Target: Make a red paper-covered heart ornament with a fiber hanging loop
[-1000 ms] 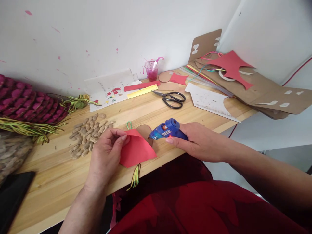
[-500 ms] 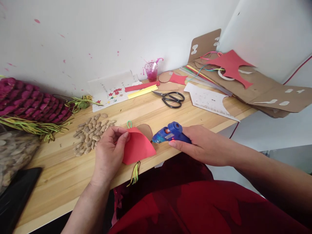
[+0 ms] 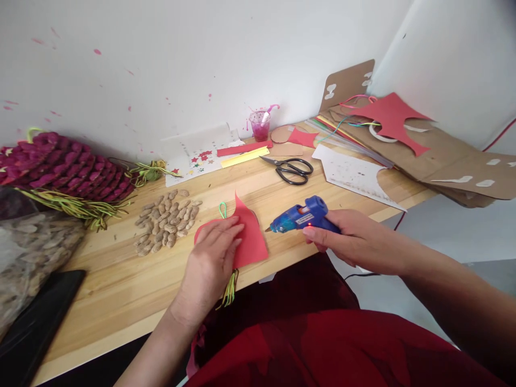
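My left hand (image 3: 215, 250) lies with its fingers flat on a sheet of red paper (image 3: 253, 236) near the table's front edge. One upper corner of the paper curls up. A small green loop (image 3: 223, 208) sticks out above the paper, and a yellow-green tassel (image 3: 229, 287) hangs below it over the edge. My right hand (image 3: 346, 234) is closed around a blue hot glue gun (image 3: 300, 216). Its nozzle points left, just clear of the paper's right side, and a red light glows on it. What lies under the paper is hidden.
Loose peanuts (image 3: 167, 220) lie left of the paper, beyond them a bag of peanuts (image 3: 44, 252) and a magenta scaly craft piece (image 3: 76, 172). Black-handled scissors (image 3: 284, 163), a pink-stained cup (image 3: 260, 129), star stickers (image 3: 201, 157) and paper scraps (image 3: 355, 174) are farther back.
My left hand has gone from pinching the paper's left edge to lying flat on it. The paper now covers the brown rounded piece. The glue gun has drawn back to the right.
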A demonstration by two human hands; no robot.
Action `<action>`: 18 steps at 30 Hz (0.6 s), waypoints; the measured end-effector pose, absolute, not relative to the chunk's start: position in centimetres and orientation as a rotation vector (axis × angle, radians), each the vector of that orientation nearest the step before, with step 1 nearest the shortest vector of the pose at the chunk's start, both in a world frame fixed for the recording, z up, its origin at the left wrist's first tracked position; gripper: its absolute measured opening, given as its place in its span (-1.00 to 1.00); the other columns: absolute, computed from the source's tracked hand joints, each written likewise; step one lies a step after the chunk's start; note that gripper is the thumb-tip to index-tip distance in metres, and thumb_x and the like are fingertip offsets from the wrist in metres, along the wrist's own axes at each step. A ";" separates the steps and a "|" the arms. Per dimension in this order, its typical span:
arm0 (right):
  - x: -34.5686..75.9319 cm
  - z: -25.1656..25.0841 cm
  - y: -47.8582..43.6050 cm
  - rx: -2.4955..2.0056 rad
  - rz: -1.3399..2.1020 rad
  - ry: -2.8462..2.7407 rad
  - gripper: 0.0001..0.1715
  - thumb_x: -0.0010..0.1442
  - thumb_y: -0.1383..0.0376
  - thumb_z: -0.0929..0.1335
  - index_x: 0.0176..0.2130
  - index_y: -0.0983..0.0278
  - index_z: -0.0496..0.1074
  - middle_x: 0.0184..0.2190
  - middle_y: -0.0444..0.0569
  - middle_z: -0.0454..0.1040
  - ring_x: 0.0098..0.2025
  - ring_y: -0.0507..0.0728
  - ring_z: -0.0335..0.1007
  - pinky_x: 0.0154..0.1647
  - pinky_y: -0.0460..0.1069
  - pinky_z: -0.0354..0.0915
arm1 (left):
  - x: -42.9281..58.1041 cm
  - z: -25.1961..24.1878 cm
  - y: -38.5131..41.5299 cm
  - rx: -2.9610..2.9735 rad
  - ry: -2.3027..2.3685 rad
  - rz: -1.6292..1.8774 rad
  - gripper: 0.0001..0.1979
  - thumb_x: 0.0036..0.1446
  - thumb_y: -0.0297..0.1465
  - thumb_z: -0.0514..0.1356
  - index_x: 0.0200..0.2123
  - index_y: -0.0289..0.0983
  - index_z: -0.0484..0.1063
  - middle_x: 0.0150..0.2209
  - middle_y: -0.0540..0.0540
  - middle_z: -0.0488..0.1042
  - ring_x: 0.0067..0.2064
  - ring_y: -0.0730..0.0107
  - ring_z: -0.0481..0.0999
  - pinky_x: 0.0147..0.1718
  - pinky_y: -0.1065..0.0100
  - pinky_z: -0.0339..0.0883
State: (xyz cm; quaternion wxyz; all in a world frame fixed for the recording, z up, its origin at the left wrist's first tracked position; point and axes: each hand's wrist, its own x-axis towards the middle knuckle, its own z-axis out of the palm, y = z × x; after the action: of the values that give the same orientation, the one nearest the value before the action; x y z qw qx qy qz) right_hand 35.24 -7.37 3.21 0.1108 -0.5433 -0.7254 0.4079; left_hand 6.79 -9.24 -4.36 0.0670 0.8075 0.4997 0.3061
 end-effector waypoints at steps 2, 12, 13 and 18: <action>35.8 2.9 -7.2 -1.645 1.285 -1.976 -0.41 0.27 -0.17 0.25 -0.42 0.27 0.38 -0.46 -0.06 0.47 -0.58 0.02 0.27 -0.54 -0.03 0.17 | 7.1 -4.6 -9.2 2.648 1.461 0.841 -0.70 0.32 -0.46 0.11 0.09 -0.31 0.44 0.15 -0.24 0.49 0.17 0.11 0.45 0.13 0.02 0.42; 35.6 0.1 -6.5 -1.365 1.635 -1.545 -0.49 0.31 -0.10 0.29 -0.23 0.29 0.44 -0.44 -0.16 0.35 -0.71 -0.14 0.16 -0.68 -0.10 0.03 | 8.5 -4.1 -9.3 2.938 1.586 0.328 -0.56 0.36 -0.46 -0.03 0.21 -0.56 0.28 0.26 -0.43 0.34 0.27 -0.08 0.34 0.18 0.00 0.33; 35.5 0.0 -6.5 -1.357 1.646 -1.526 -0.49 0.31 -0.10 0.29 -0.22 0.29 0.45 -0.44 -0.16 0.35 -0.71 -0.14 0.15 -0.68 -0.10 0.02 | 8.6 -3.8 -9.4 2.942 1.590 0.281 -0.56 0.36 -0.47 -0.04 0.21 -0.57 0.29 0.25 -0.43 0.34 0.27 -0.08 0.34 0.18 -0.01 0.33; 34.9 -0.1 -6.4 -1.308 1.686 -1.453 -0.49 0.30 -0.11 0.30 -0.24 0.28 0.45 -0.47 -0.18 0.33 -0.72 -0.14 0.14 -0.70 -0.11 -0.02 | 9.5 -2.9 -9.4 2.964 1.634 0.016 -0.55 0.32 -0.53 -0.08 0.19 -0.58 0.32 0.25 -0.45 0.35 0.29 -0.06 0.31 0.22 0.00 0.26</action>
State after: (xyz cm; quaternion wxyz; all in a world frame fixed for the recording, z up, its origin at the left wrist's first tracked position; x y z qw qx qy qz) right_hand 34.90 -6.44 -0.13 0.2761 -0.4869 -0.5410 0.6277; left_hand 9.50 -9.41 -2.92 -0.1210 0.8693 0.4791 0.0047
